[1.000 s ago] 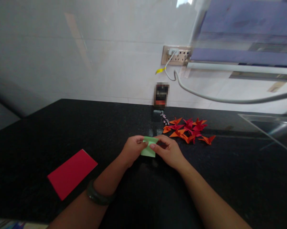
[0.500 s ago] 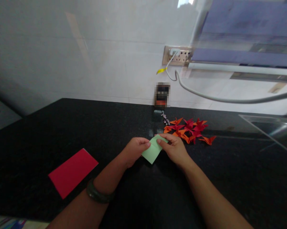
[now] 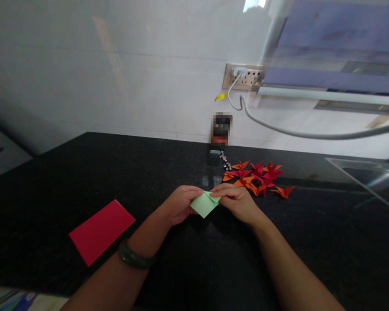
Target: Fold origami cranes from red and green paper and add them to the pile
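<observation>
A light green sheet of origami paper (image 3: 203,205), partly folded, is held between my two hands above the dark counter. My left hand (image 3: 181,204) pinches its left side, thumb on top and the other fingers beneath. On the paper's upper right, my right hand (image 3: 238,202) grips a flap that is folded over, its fingers close together. One corner of the paper points down toward me. Beyond my right hand lie several orange and red folded paper cranes (image 3: 258,176).
A red paper stack (image 3: 102,232) lies on the black counter (image 3: 142,168) to the left. At the wall stands a propped-up, pixelated device (image 3: 221,129) with a beaded strap (image 3: 226,162). A white cable (image 3: 285,133) runs from the socket (image 3: 244,77). A sink (image 3: 372,177) is at the right.
The upper right part of the green paper, flat before, is now folded over. My right fingers have moved from beneath the paper onto its upper edge. The view has shifted slightly.
</observation>
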Available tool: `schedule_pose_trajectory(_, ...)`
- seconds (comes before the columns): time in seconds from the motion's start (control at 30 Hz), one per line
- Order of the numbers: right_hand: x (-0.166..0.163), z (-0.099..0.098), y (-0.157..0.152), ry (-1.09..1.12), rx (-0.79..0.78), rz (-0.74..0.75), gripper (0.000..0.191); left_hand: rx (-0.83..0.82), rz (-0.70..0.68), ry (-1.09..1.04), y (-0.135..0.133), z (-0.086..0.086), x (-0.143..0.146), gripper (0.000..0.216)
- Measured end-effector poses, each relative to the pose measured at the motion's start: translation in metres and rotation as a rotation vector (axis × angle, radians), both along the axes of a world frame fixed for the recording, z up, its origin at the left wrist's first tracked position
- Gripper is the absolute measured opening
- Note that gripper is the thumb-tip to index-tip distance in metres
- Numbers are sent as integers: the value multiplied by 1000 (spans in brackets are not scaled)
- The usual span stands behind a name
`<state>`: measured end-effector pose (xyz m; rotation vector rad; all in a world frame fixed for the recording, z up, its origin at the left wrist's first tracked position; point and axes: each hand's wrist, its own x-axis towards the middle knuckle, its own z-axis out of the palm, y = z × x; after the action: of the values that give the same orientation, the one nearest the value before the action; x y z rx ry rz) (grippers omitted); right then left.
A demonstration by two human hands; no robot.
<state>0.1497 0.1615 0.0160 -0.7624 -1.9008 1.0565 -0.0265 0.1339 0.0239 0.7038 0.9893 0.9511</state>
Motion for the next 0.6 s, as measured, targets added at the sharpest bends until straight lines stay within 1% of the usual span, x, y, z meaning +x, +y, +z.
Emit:
schedule_pose_trajectory(0.1,0,-1,0,-13,9,-3,24,-7,7,-4,-1,0,1,9)
schedule_pose_trajectory(0.17,-1,-1,-1,-26,23,3,26,13,-15,-3,-2,-1,1,16)
schedule_pose_trajectory(0.23,-1,0,-2,-34,31,17,27,36,-34,23,-2,-3,1,21)
schedule_pose_trajectory(0.3,-2,1,-3,-20,3,20,25,53,-16,65,-2,-6,1,24)
schedule_pose_trajectory(0.37,-3,3,-4,49,-118,-12,24,82,34,93,-1,-9,1,24)
schedule_pose_trajectory(0.43,-5,3,-4,134,-310,-83,29,127,80,104,0,-11,1,25)
schedule_pose_trajectory(0.5,-8,1,-5,152,-474,-131,33,169,113,115,1,-12,1,25)
schedule_pose_trajectory(0.53,-10,0,-5,134,-515,-134,31,181,126,121,1,-11,2,25)
schedule_pose_trajectory(0.6,-12,-3,-5,98,-528,-123,29,190,137,130,1,-11,2,25)
